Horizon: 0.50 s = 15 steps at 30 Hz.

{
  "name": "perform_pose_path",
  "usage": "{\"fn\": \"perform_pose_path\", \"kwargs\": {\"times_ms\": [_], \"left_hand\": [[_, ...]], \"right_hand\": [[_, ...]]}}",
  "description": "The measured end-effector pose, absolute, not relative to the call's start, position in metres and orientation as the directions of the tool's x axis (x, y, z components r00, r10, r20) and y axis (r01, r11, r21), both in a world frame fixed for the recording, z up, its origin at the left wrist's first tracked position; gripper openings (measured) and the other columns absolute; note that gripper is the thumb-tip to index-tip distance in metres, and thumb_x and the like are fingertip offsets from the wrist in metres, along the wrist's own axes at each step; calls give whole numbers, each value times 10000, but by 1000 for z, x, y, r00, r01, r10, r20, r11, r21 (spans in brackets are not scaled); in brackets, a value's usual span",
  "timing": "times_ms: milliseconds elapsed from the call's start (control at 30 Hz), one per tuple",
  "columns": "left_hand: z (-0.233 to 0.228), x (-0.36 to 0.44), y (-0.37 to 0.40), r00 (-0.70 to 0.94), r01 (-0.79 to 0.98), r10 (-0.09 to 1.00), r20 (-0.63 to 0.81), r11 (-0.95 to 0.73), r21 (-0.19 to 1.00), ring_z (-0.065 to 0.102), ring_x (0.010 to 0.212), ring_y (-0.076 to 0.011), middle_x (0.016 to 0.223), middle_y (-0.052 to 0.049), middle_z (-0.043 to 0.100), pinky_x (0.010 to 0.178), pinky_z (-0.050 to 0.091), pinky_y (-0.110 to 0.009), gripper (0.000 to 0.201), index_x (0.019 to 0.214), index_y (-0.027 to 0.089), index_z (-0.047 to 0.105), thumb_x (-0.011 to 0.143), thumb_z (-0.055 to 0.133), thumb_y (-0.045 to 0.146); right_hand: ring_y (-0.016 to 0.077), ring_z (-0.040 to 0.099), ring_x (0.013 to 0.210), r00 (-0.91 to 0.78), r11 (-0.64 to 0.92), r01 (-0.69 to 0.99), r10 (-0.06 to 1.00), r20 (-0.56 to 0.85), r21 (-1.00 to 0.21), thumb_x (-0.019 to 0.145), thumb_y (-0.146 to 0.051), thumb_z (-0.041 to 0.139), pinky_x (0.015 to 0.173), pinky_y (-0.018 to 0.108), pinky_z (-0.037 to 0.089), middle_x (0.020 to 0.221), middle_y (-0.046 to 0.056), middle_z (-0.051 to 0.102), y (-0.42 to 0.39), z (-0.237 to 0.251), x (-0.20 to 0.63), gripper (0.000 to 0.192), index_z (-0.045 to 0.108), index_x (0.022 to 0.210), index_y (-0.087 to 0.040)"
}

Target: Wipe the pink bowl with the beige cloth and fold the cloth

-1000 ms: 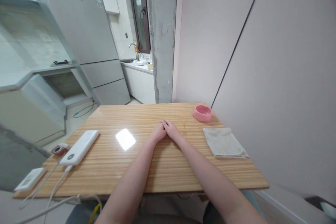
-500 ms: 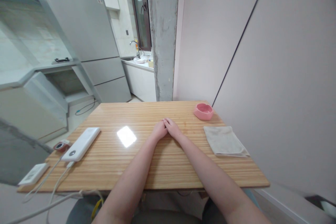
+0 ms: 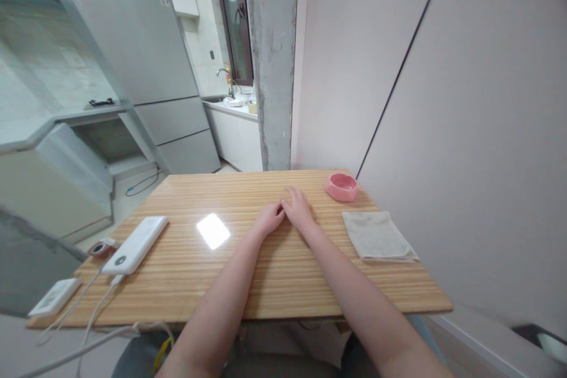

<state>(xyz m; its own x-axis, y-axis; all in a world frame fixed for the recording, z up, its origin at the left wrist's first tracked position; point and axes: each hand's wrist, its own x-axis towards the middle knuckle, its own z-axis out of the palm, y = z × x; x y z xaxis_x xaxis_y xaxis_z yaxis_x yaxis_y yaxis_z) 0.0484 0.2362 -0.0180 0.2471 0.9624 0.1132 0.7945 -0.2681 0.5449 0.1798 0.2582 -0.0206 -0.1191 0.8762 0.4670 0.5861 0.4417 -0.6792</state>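
Both my hands rest near the middle of the wooden table (image 3: 177, 195), close together. My left hand (image 3: 269, 218) has its fingers curled inward and pressed together, with no object showing in it. Its fingertips meet or nearly meet the thumb of my right hand (image 3: 299, 209). The right hand's fingers are stretched forward and apart, holding nothing. To the right of it lie a folded grey cloth (image 3: 378, 237) and, farther back, a pink ashtray (image 3: 342, 188).
At the table's left side lie a white power bank (image 3: 137, 243) with cables plugged in, a small reddish-brown round item (image 3: 98, 249) and a white box-shaped device (image 3: 55, 297). A wall (image 3: 398, 147) runs along the right. Behind stand a concrete pillar (image 3: 275, 71) and a fridge (image 3: 133, 35).
My right hand has loosened from the left, its fingers spreading and reaching slightly forward. The left hand has barely moved. The whole view has shifted a little.
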Motion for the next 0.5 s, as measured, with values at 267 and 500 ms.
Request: {"fn": "perform_pose_path", "kwargs": {"times_ms": [267, 500], "left_hand": [[-18, 47, 236, 289, 788, 943, 165, -332, 518, 590, 792, -177, 849, -64, 683, 712, 416, -268, 320, 788, 180, 635, 904, 386, 343], [-19, 47, 236, 287, 791, 945, 160, -327, 518, 587, 804, -179, 853, -60, 678, 733, 431, -278, 292, 792, 182, 636, 896, 403, 323]], "right_hand": [[369, 196, 1380, 411, -145, 852, 781, 470, -503, 802, -268, 531, 1069, 632, 142, 1460, 210, 311, 269, -1, 275, 422, 558, 1202, -135], [348, 172, 1395, 390, -127, 832, 826, 407, -540, 827, -224, 501, 1084, 567, 230, 1425, 242, 360, 276, -18, 287, 337, 604, 1119, -89]]}}
